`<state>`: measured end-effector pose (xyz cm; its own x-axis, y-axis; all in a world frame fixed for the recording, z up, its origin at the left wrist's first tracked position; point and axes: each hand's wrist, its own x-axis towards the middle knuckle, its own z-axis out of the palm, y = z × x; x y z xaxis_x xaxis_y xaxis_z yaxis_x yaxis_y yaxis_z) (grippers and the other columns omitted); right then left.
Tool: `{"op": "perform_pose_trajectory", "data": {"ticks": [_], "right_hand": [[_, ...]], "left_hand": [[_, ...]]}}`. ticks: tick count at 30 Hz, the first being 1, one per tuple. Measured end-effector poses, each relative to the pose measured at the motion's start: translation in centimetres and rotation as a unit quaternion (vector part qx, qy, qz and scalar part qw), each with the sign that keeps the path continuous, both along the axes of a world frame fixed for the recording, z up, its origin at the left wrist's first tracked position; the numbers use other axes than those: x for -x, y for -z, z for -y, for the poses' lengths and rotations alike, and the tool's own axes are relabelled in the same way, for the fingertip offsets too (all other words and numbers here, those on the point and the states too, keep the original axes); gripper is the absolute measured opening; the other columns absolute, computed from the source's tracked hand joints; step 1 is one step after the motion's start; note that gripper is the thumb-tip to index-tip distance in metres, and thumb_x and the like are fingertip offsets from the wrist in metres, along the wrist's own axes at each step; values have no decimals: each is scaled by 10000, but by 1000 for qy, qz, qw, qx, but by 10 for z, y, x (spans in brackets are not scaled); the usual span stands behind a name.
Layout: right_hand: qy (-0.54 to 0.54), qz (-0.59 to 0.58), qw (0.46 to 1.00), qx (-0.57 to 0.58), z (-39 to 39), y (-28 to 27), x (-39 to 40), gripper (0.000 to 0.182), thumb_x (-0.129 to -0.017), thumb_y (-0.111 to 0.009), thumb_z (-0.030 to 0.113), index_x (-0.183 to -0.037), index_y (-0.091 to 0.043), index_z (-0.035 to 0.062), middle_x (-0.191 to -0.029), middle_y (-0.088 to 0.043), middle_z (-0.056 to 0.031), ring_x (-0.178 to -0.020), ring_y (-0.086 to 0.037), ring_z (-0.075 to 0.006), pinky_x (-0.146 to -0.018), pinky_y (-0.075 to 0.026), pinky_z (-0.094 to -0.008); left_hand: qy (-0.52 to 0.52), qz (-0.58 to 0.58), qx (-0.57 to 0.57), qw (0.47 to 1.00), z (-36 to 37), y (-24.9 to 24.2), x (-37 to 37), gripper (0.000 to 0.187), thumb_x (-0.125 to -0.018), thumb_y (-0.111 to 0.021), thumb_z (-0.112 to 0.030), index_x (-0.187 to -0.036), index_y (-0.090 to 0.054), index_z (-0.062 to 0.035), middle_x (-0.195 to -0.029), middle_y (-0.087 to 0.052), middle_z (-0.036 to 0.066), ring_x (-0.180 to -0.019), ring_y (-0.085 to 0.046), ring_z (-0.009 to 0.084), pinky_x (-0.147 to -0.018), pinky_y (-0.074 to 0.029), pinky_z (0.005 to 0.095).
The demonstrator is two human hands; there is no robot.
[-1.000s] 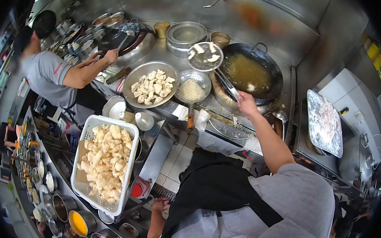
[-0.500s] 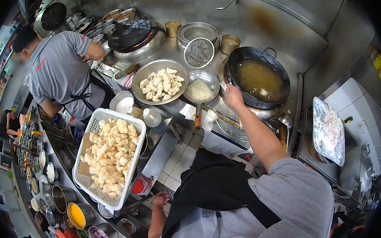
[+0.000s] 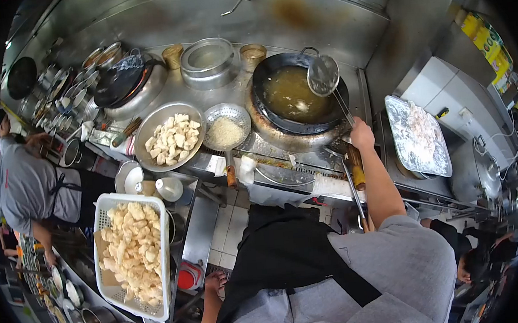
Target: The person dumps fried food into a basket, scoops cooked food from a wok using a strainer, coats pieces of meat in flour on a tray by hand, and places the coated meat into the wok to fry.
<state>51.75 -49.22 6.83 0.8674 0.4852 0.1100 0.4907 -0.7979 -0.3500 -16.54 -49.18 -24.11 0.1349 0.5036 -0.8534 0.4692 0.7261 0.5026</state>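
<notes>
My right hand (image 3: 362, 134) is closed round the handle of a mesh skimmer (image 3: 323, 75). The skimmer's round head is raised over the right side of a black wok (image 3: 261, 101). Cloudy yellow oil (image 3: 293, 93) fills the wok, with a small pale clump floating near its front. My left hand (image 3: 215, 281) hangs low beside my apron, fingers loosely apart and nothing visible in them. A perforated ladle (image 3: 239, 116) holding pale crumbs rests left of the wok, by a metal bowl (image 3: 142, 129) of pale raw chunks.
A white basket (image 3: 101, 220) heaped with battered fried pieces stands front left. At right lies a tray (image 3: 405, 151) with floury white stuff. A covered wok (image 3: 116, 90) sits at back left. One co-worker (image 3: 23, 178) in grey stands at far left; other people are partly visible at the right.
My right hand has moved from the wok's left side to its front right. The skimmer has left the metal pot behind and now hangs over the wok. My view has turned right.
</notes>
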Motion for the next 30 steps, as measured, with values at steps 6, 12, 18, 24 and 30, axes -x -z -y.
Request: {"op": "perform_pose_trajectory", "data": {"ticks": [6,12,18,24,30], "right_hand": [[-101,-180,971,-123,58,70,-35,260,-918,-452,145,-1138,-581,90,-754,-613,-137,-648,-586,-274,-539,-431,-384],[10,-462,845,-268,50,60,11,268,-965,-473,210,-1210,-526,115,-586,-455,30,-391,-324,-53,-331,-228,-229],[2,-483,825,-293,40,64,31,273,-956,-453,167,-1205,-534,92,-613,-462,19,-394,-308,-53,-329,-210,-232],[18,-503,812,-296,2,60,34,353,-964,-466,201,-1306,-448,119,-611,-464,15,-399,-319,-61,-333,-231,-234],[-64,-438,863,-243,-40,29,59,288,-975,-406,162,-1230,-533,116,-567,-417,38,-374,-286,-49,-318,-216,-223]], "left_hand": [[-19,103,17,994,-55,26,-26,315,-854,-383,-26,-1089,-581,-99,-950,-657,47,-672,-590,126,-518,-469,312],[8,81,-10,997,-87,4,-52,368,-845,-386,7,-1146,-577,-80,-1026,-664,67,-720,-612,139,-528,-499,322],[-43,102,1,994,-70,11,-38,339,-853,-383,-5,-1114,-582,-85,-981,-664,58,-678,-599,131,-511,-485,307],[-27,83,-2,996,-17,32,6,247,-884,-426,-78,-1072,-583,-111,-909,-658,32,-656,-584,142,-535,-460,310],[-69,12,-7,997,29,4,19,293,-857,-451,-53,-1109,-581,-127,-985,-660,28,-796,-610,172,-657,-478,392]]}}
